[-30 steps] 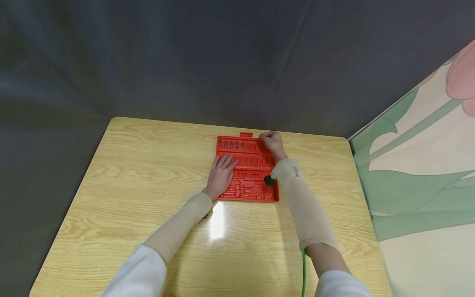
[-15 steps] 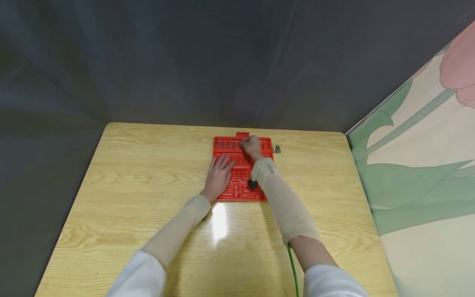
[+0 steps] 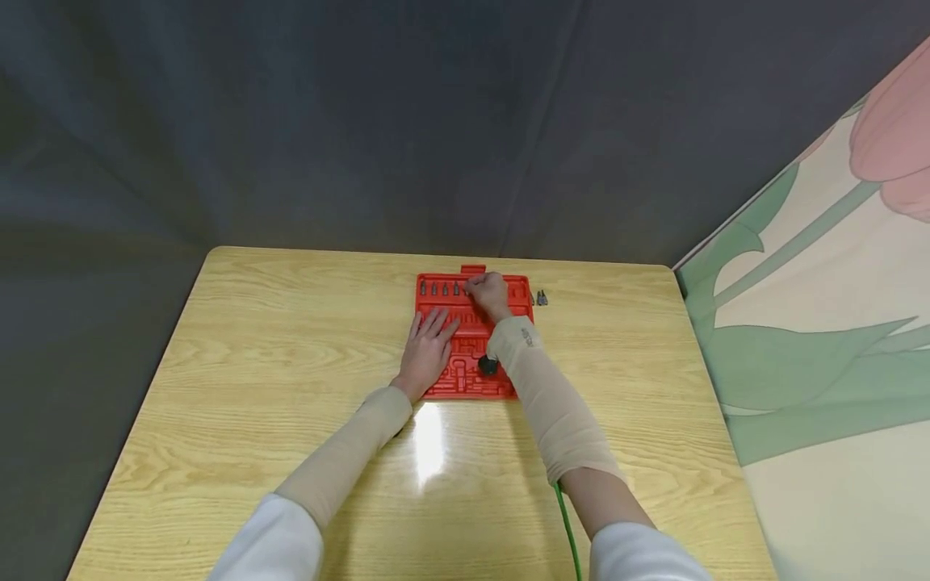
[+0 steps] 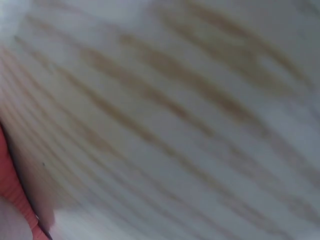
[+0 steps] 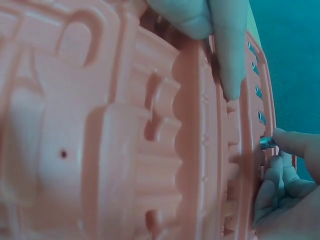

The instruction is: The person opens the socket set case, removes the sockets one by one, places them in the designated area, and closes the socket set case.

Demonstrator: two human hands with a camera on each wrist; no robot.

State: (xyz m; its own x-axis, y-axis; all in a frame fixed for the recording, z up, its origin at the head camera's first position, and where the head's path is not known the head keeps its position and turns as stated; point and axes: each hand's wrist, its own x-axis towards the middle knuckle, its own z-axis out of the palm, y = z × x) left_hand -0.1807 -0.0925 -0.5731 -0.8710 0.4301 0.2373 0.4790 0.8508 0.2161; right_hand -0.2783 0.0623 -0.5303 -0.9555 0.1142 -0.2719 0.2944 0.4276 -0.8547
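Four bits sit in the tray, frame centre. My right hand pinches a fifth at its slot; my left hand presses flat. Two bits wait right of it.

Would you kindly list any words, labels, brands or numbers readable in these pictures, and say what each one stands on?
Small dark print on the beige sleeve near the right wrist: too small and blurred to read.
Red tool tray: no legible text in the head or right wrist view.
Left wrist view: only blurred wood grain, no text.
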